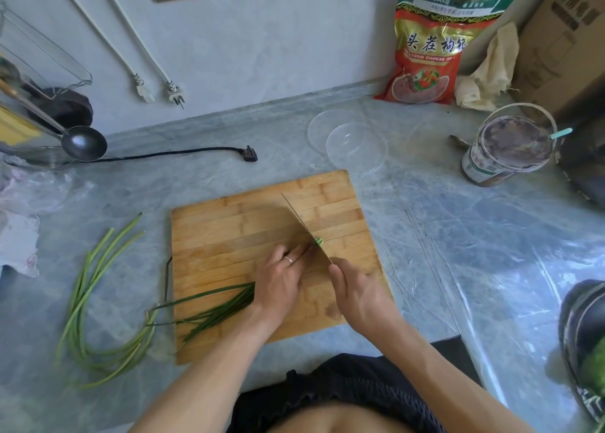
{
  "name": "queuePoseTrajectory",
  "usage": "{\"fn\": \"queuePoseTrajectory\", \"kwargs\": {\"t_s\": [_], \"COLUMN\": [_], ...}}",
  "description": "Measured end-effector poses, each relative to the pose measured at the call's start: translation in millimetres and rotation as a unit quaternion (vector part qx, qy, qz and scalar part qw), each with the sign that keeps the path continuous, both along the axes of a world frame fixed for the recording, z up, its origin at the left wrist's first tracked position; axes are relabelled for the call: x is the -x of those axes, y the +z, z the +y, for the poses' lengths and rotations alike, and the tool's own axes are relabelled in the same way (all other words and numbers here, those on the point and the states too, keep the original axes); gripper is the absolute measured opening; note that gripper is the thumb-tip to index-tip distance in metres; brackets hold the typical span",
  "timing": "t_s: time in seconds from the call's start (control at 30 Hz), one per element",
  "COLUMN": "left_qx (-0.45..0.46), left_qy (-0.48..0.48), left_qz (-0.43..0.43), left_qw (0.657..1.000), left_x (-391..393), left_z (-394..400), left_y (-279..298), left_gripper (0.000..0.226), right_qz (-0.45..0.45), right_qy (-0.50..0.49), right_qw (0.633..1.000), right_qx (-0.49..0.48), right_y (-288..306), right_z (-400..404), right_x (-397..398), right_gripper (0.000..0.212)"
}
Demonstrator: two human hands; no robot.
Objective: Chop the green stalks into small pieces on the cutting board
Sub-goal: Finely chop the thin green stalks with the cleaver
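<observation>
Bamboo cutting board (229, 236) lies on a grey stone counter (442, 236), and everything here is placed relative to that board. At its near right part, the right hand (357, 296) is wrapped around the handle of a knife (302, 228), whose blade runs away across the board toward its far edge. Just left of the blade, the left hand (281, 280) curls down over a bundle of green stalks (216, 311), pinning it; the stalks trail out past the board's near left corner, and their cut ends (318, 241) peek out right at the blade. The left fingertips sit touching or almost touching the knife, so a slip or a stalk rolling sideways could likely bring the edge onto a finger. Loose, overhanging tails may also drag the bundle askew, giving uneven pieces. Left of the board, a second bunch of uncut stalks (98, 301) waits on the counter. Beyond the board's far right corner stand clear plastic bowls (353, 144), a brown-filled jar (507, 151), and a red food packet (432, 46) against the wall.
</observation>
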State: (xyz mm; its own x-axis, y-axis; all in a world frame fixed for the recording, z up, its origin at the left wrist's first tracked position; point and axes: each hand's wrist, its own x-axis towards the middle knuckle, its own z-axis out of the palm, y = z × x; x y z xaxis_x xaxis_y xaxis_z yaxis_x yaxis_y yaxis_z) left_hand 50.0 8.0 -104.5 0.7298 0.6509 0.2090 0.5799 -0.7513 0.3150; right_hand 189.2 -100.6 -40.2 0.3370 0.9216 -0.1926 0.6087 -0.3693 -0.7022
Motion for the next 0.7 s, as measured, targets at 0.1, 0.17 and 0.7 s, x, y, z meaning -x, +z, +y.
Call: {"fn": "queuePoseTrajectory", "kwargs": {"t_s": [0.1, 0.17, 0.7], "left_qx": [0.008, 0.017, 0.034], "left_qy": [0.000, 0.001, -0.015], "left_qz": [0.012, 0.027, -0.042], "left_qw": [1.000, 0.999, 0.998], "left_x": [-0.7, 0.4, 9.8], "left_z": [1.7, 0.3, 0.5], "left_y": [0.9, 1.1, -6.6], "left_gripper": [0.060, 0.064, 0.050], "right_qz": [0.016, 0.025, 0.052], "right_qy": [-0.011, -0.014, 0.009], "right_qw": [1.000, 1.000, 0.998], "right_qx": [0.006, 0.011, 0.021], "right_y": [-2.9, -6.0, 2.7], "right_z": [22.2, 39.3, 47.7], "right_x": [-1.2, -0.5, -9.5], "right_gripper": [0.030, 0.033, 0.037]}}
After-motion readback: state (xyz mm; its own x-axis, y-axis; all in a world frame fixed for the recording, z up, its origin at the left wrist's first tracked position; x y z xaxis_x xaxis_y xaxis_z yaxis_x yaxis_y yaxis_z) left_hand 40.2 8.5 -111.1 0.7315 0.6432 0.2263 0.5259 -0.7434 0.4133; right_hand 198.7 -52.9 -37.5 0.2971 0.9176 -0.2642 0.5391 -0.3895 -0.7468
